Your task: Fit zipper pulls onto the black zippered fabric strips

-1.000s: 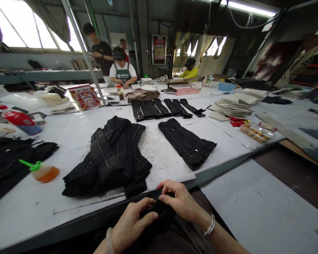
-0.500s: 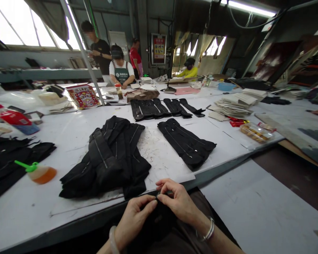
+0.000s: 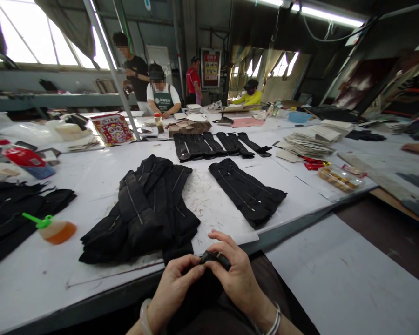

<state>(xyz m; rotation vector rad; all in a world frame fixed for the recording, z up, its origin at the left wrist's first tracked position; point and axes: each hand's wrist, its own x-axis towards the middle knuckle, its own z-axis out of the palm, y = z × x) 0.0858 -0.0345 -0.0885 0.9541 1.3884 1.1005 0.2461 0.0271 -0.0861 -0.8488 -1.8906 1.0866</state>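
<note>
At the table's near edge, my left hand [image 3: 174, 284] pinches a black fabric piece [image 3: 212, 257] between thumb and fingers. My right hand [image 3: 238, 277] grips the same piece just beside it, with its upper edge folded over between the fingertips. The rest of the fabric hangs into shadow over my lap, so its full shape is hidden. Just beyond my hands lies a loose heap of black fabric pieces with zippers [image 3: 143, 209]. A smaller stack of black zippered pieces [image 3: 247, 190] lies ahead to the right.
A green-tipped squeeze bottle [image 3: 57, 229] stands at left near more black fabric [image 3: 17, 209]. A row of black strips [image 3: 202, 145] lies farther back. To the right are stacked pale sheets [image 3: 307, 139] and a clear food box [image 3: 339, 178]. Co-workers [image 3: 163, 98] are across the table.
The fabric's edge has come up and now shows folded between my fingertips. My right-hand fingers have lifted slightly and spread around it. The view has shifted slightly.
</note>
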